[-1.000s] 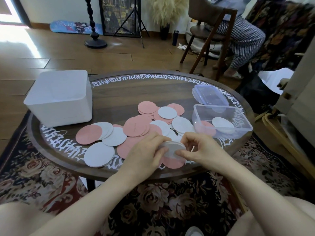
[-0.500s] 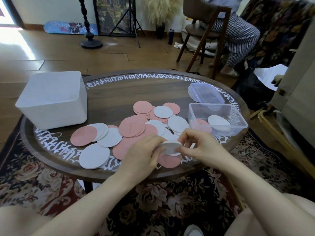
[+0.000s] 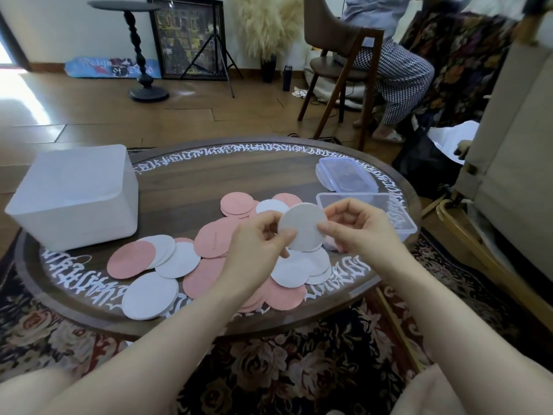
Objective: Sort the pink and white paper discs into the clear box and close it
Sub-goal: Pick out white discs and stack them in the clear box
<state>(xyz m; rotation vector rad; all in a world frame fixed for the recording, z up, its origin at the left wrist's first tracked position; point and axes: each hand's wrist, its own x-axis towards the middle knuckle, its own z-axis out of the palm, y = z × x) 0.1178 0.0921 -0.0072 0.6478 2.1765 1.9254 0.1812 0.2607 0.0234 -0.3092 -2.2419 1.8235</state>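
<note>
Head view gives me a dark oval wooden tabletop point(image 3: 209, 181) with white script painted round its rim, standing on a floral rug point(image 3: 284, 372) over a wooden plank floor point(image 3: 89, 115). At the back of the room I see a black pedestal stand point(image 3: 140, 55), a framed picture point(image 3: 187, 37) leaning on the wall, and a seated person in checked trousers point(image 3: 398, 73) on a wooden chair point(image 3: 338, 55). A white opaque plastic tub point(image 3: 74, 196) sits on the tabletop's left side. The clear rectangular plastic box point(image 3: 398, 217) lies open at the right, partly hidden behind my right hand point(image 3: 356, 232), with its clear lid point(image 3: 344, 175) lying just beyond it. My left hand point(image 3: 257, 244) and right hand both pinch one white paper disc point(image 3: 302, 227) by opposite edges, lifted above the tabletop and tilted so its flat face turns toward the camera; being round, it has no long axis. Below it the loose pink and white paper discs point(image 3: 167, 262) lie flat and overlapping across the middle and near edge of the tabletop.
</note>
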